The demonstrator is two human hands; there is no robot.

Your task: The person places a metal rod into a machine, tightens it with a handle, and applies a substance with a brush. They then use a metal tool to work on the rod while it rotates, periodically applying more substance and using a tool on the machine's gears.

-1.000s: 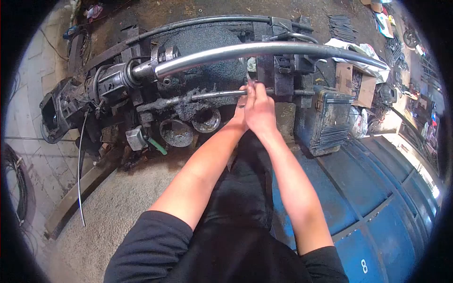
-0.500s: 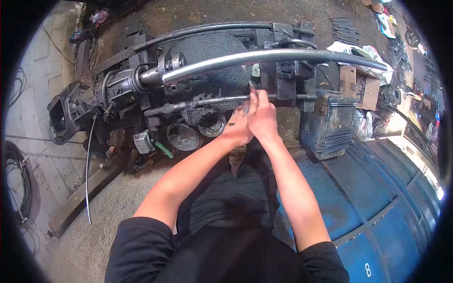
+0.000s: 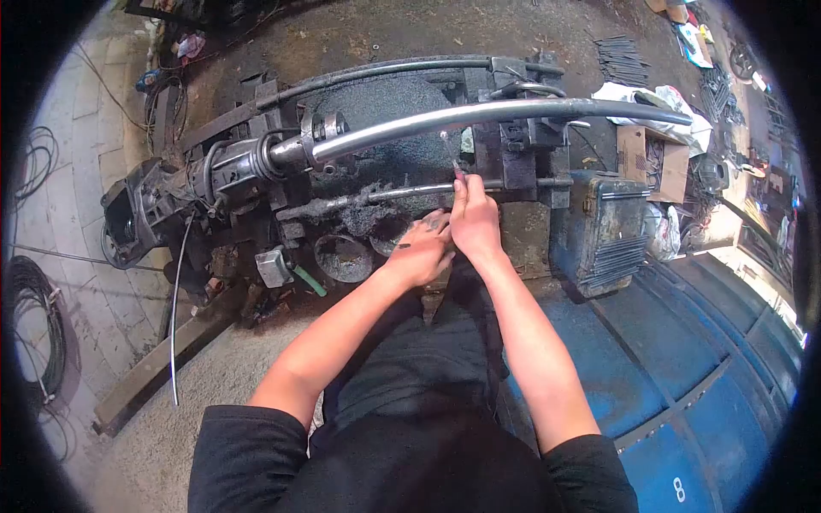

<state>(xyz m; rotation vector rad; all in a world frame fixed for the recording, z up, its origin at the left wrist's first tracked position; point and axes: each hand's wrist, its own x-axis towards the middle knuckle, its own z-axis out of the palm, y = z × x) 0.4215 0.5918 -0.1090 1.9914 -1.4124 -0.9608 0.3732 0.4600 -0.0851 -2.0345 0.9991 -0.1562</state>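
Note:
My right hand (image 3: 475,224) is closed around a thin brush-like tool (image 3: 458,170), whose tip points up toward the machine. Just left of it and a little lower is my left hand (image 3: 422,249), its fingers curled and partly hidden, so what they hold, if anything, cannot be made out. Above both hands a long, curved shiny metal tube (image 3: 428,125) runs to the right from the machine's cylindrical head (image 3: 244,164). A lower metal rod (image 3: 402,193), caked with dark grit, passes just beyond my fingers.
Two round cans (image 3: 343,259) sit under the rod, beside a hammer with a green handle (image 3: 309,280). A dark ribbed metal box (image 3: 605,231) stands at right, near a cardboard box (image 3: 652,161). Blue panels (image 3: 633,359) cover the lower right; coiled cable (image 3: 32,316) lies far left.
My left hand has moved down and left, apart from my right hand, which keeps hold of the tool. The whole view has shifted slightly.

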